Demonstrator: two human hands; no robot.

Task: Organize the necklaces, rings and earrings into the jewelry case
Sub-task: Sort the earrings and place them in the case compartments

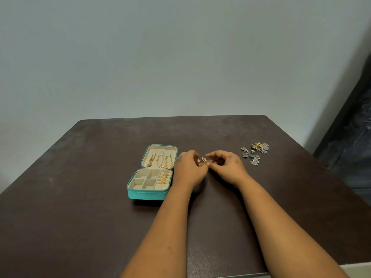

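A teal jewelry case (pixel 147 194) lies open on the dark table. Gold necklaces (pixel 160 160) hang in its raised lid. Gold rings (pixel 163 178) fill the right-hand slot of its base, and the square compartments hold nothing. Just right of the case, my left hand (pixel 189 169) and my right hand (pixel 225 167) meet. Between their fingertips sits a small gold earring (pixel 202 161), pinched by both. Farther right lies a loose pile of silver and gold earrings (pixel 255 151).
The dark brown table (pixel 90 217) stands against a pale wall. Its back edge runs just behind the case. A dark doorway or curtain (pixel 351 137) stands at the far right past the table's corner.
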